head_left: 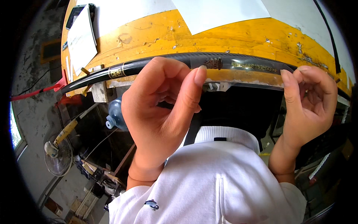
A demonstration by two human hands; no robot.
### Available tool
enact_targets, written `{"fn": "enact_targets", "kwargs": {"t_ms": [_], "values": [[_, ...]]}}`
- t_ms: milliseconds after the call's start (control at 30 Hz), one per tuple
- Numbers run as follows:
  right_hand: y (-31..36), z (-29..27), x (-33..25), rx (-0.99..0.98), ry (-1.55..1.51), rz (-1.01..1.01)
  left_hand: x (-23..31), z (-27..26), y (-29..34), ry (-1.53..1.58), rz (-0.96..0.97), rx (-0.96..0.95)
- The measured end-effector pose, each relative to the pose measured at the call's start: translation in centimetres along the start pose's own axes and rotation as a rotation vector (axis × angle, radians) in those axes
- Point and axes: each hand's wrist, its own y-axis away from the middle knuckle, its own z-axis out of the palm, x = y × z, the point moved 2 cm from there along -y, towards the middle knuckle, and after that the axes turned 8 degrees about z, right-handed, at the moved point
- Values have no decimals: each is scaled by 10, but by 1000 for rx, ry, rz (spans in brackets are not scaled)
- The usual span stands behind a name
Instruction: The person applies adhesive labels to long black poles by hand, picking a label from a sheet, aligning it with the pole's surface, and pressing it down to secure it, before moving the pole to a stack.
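Observation:
A long black rod (133, 68) with a woven-looking surface runs left to right along the table's near edge. Gold markings (117, 71) show on its left part. In front of the rod's middle stretches a clear film strip (244, 74) bearing dark and gold print. My left hand (160, 93) is closed, pinching the strip's left end between thumb and forefinger. At the other end my right hand (311, 95) pinches it in the same way, its other fingers curled. The strip overlaps the rod in view; whether it touches the surface I cannot tell.
The worn yellow table (149, 39) carries a white sheet (223, 15) and, at far left, papers (82, 44) beside a dark device (74, 16). A pale block (99, 91) sits under the rod. Below left are a blue water jug (118, 114) and a fan (59, 155).

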Motion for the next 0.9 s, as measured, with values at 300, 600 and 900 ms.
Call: {"fn": "enact_targets", "kwargs": {"t_ms": [300, 600, 900], "values": [[4, 6, 5, 11, 129, -41, -7, 3, -1, -101, -3, -26], [4, 0, 8, -42, 210, -85, -6, 7, -1, -116, -8, -12], [4, 3, 6, 3, 221, -55, -5, 7, -2, -142, -3, -10]]}}
